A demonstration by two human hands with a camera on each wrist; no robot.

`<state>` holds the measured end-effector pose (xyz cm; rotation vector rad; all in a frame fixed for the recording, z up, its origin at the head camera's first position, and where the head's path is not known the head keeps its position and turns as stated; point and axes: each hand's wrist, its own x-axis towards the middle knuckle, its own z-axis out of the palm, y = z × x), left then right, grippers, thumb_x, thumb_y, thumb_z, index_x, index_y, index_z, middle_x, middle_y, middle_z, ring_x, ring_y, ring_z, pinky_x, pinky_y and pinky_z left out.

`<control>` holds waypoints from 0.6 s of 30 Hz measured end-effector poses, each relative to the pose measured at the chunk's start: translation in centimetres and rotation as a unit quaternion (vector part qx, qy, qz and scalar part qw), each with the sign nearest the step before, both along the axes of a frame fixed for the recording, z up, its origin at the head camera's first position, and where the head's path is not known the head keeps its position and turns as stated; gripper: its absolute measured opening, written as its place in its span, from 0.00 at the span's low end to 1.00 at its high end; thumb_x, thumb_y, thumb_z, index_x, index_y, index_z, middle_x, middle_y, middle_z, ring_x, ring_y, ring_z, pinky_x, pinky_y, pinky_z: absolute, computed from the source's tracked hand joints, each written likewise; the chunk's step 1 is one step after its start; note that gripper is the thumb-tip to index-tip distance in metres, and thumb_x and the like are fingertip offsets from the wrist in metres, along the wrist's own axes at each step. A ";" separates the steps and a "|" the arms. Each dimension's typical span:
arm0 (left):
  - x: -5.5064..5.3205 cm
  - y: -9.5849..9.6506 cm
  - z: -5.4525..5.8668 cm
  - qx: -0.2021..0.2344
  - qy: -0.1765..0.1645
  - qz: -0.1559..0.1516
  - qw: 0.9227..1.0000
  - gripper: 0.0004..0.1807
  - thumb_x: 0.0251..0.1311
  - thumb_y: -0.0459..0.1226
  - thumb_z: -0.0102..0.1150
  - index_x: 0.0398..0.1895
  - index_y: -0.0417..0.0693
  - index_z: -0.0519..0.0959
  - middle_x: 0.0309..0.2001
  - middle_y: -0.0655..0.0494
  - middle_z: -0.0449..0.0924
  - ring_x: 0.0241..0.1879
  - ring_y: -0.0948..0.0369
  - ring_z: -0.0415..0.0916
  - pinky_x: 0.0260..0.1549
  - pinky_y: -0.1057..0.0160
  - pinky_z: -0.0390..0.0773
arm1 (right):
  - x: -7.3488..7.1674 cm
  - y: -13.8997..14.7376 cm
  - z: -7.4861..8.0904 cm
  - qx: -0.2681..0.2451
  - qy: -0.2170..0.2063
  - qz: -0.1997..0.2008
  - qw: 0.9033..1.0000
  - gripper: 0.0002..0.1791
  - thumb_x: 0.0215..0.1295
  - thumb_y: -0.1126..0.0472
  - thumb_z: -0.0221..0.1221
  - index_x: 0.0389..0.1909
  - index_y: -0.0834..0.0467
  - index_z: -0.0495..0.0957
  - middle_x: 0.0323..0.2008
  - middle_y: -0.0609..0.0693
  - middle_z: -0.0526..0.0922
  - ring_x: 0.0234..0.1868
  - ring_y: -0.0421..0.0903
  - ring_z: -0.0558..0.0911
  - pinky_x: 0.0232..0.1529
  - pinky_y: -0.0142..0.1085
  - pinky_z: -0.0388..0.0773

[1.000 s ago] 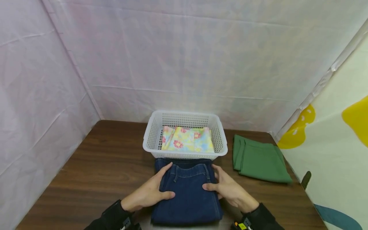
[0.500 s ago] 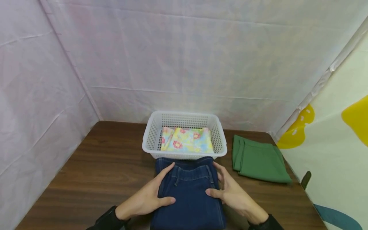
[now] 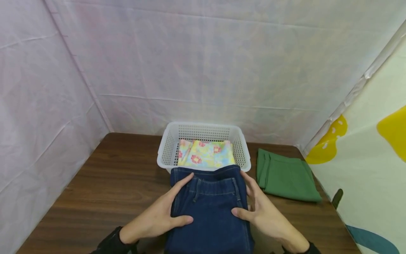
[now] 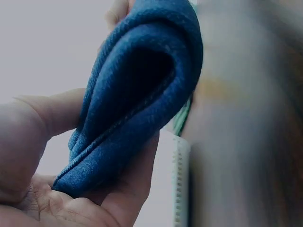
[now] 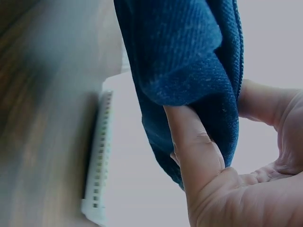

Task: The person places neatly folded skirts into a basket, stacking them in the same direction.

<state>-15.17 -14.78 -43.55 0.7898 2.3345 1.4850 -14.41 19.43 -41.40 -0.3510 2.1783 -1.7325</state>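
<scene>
The folded denim garment (image 3: 209, 218) is between my hands, raised off the table (image 3: 111, 190), its upper edge overlapping the basket's near rim from where I look. My left hand (image 3: 160, 215) and right hand (image 3: 264, 213) pinch its sides, thumbs spread wide on the near face, fingers tucked behind or into the folds. I judge this to be a two-handed carry of a finished fold; the next move calls for keeping both sides level and the grip firm, or the layers could slip. The denim is dark blue, thick and ribbed, rolling into a rounded, hollow loop at its left side, with pale stitching and belt loops. Beyond it, the white basket (image 3: 161, 155) is perforated plastic, holding a flat floral cloth (image 3: 203, 155); to its right lies a smooth green cloth (image 3: 290, 178), folded.
</scene>
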 end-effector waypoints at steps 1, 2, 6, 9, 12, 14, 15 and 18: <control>0.0 0.0 0.2 0.004 0.002 -0.002 1.000 0.56 0.59 0.52 0.71 0.80 0.78 0.40 0.77 0.67 0.46 0.73 0.55 0.52 0.65 0.37 0.60 | 0.0 0.0 0.3 -0.008 -0.002 0.003 1.000 0.57 0.64 0.58 0.70 0.79 0.33 0.37 0.74 0.49 0.58 0.73 0.56 0.61 0.58 0.53 0.74; 0.0 0.0 0.5 0.008 0.006 -0.004 1.000 0.56 0.59 0.51 0.71 0.80 0.77 0.40 0.77 0.67 0.47 0.73 0.56 0.53 0.65 0.39 0.61 | 0.0 0.0 0.5 -0.013 -0.002 0.006 1.000 0.57 0.64 0.58 0.70 0.79 0.33 0.37 0.74 0.48 0.58 0.72 0.55 0.62 0.58 0.53 0.75; -0.2 0.1 1.6 0.001 0.041 0.001 0.999 0.57 0.59 0.52 0.72 0.81 0.75 0.40 0.78 0.67 0.45 0.73 0.57 0.53 0.64 0.40 0.63 | -0.3 0.1 1.4 -0.025 0.020 0.011 0.999 0.57 0.65 0.60 0.69 0.80 0.34 0.37 0.75 0.47 0.56 0.70 0.54 0.66 0.55 0.50 0.77; -0.7 0.1 2.3 -0.010 0.072 0.010 0.997 0.57 0.59 0.54 0.71 0.81 0.74 0.39 0.79 0.67 0.40 0.75 0.57 0.48 0.64 0.38 0.62 | -0.6 0.2 2.0 -0.013 0.050 0.004 0.999 0.58 0.64 0.60 0.70 0.80 0.33 0.38 0.75 0.47 0.57 0.68 0.53 0.69 0.51 0.47 0.79; -1.3 0.2 3.0 -0.017 0.088 0.013 0.996 0.57 0.59 0.53 0.71 0.81 0.73 0.39 0.79 0.68 0.38 0.76 0.57 0.45 0.64 0.38 0.62 | -1.2 0.2 2.3 0.001 0.077 -0.001 0.997 0.58 0.63 0.59 0.70 0.80 0.34 0.38 0.75 0.47 0.58 0.65 0.52 0.73 0.49 0.45 0.80; -1.8 0.2 3.3 -0.020 0.093 0.013 0.995 0.57 0.59 0.53 0.71 0.81 0.73 0.38 0.80 0.69 0.37 0.76 0.58 0.45 0.64 0.39 0.63 | -1.7 0.2 2.5 -0.004 0.085 0.004 0.996 0.58 0.64 0.59 0.70 0.80 0.35 0.36 0.74 0.49 0.60 0.61 0.53 0.76 0.49 0.46 0.80; -2.1 0.1 3.5 -0.020 0.094 0.011 0.995 0.57 0.60 0.53 0.71 0.81 0.73 0.38 0.79 0.69 0.36 0.76 0.57 0.45 0.64 0.39 0.64 | -2.0 0.2 2.6 -0.007 0.088 0.005 0.996 0.58 0.64 0.60 0.69 0.80 0.35 0.36 0.74 0.49 0.61 0.61 0.53 0.77 0.49 0.46 0.80; -3.1 0.1 3.9 -0.021 0.101 0.011 0.995 0.58 0.60 0.52 0.71 0.81 0.73 0.38 0.79 0.69 0.36 0.75 0.57 0.47 0.63 0.40 0.65 | -3.0 0.2 2.8 -0.016 0.093 0.010 0.996 0.58 0.65 0.61 0.69 0.80 0.34 0.36 0.73 0.50 0.63 0.59 0.54 0.78 0.51 0.47 0.80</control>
